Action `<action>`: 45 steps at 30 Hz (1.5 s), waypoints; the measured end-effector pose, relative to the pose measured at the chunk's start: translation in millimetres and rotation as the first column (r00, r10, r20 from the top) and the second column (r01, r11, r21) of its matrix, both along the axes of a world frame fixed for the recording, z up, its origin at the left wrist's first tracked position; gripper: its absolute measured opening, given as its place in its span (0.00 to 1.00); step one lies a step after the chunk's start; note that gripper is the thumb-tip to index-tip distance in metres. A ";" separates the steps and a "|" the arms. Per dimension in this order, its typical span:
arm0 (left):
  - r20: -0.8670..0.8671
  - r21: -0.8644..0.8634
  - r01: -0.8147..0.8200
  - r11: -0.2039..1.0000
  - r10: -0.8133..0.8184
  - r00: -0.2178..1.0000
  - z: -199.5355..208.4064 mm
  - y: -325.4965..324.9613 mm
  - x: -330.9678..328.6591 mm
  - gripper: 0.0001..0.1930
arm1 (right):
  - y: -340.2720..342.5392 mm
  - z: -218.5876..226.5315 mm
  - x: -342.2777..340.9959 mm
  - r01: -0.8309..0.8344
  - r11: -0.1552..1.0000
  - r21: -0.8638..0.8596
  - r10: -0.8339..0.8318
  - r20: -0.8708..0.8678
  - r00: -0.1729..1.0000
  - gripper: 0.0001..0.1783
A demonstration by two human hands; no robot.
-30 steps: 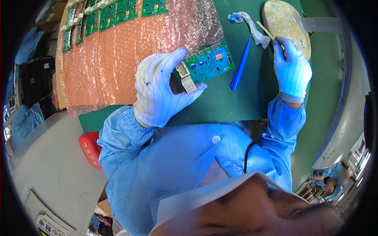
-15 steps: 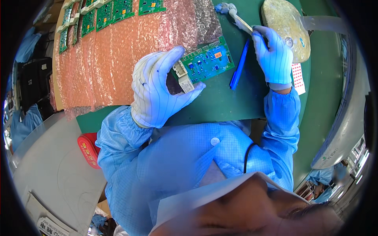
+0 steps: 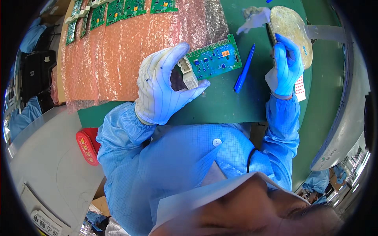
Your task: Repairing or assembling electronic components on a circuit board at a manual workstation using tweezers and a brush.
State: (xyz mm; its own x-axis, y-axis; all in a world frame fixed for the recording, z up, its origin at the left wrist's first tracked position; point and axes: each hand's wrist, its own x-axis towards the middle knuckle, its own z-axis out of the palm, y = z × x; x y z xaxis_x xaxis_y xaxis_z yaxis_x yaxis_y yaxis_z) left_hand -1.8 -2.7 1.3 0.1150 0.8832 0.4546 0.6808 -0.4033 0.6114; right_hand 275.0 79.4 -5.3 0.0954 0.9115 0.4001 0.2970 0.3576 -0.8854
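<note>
My left hand [image 3: 159,84], in a white glove, grips a green circuit board [image 3: 212,59] by its left end, thumb below and fingers above its white connectors. Under bluish light, the board is tilted up to the right. In my gloved right hand [image 3: 285,67] is a slim stick-like tool [image 3: 271,33], fingers closed round it. A limp whitish cloth [image 3: 256,20] hangs at the tool's far end, smeared by motion. Between the hands a blue pen [image 3: 245,69] lies on the green table [image 3: 220,104].
Pinkish bubble wrap [image 3: 118,63] covers the table's left side, with several circuit boards [image 3: 134,8] along its far edge. A stone-like oval slab [image 3: 293,33] stands beyond my right hand, a sheet of red-marked labels [image 3: 300,88] beside it. A red case [image 3: 87,146] sits by my left elbow.
My right hand has turned and moved slightly right and down, swinging the tool upright and the cloth to the right. My left hand still holds the board; the whole view has shifted slightly.
</note>
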 end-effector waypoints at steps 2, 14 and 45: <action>0.004 0.005 0.000 1.000 0.000 1.000 0.1 0.2 -0.5 0.42 | -4.5 2.9 0.5 0.004 1.000 0.003 -0.004 0.043 0.999 0.10; -0.005 -0.009 0.002 1.000 -0.002 1.000 -1.6 1.1 -2.5 0.43 | -9.0 4.5 2.7 -0.029 0.999 -0.037 0.032 0.064 0.997 0.09; -0.014 -0.006 0.002 1.000 -0.002 1.000 -4.2 1.0 -4.4 0.44 | -6.7 0.8 8.5 0.031 0.999 0.040 -0.031 -0.009 0.999 0.07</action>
State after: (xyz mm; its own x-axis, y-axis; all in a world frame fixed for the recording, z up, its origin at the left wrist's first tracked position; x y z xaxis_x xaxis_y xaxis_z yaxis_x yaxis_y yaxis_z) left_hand -6.2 -1.7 -2.9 0.1227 0.8855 0.4481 0.6884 -0.4012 0.6043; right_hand 283.6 72.7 -4.4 0.1266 0.8912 0.4356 0.3014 0.3839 -0.8728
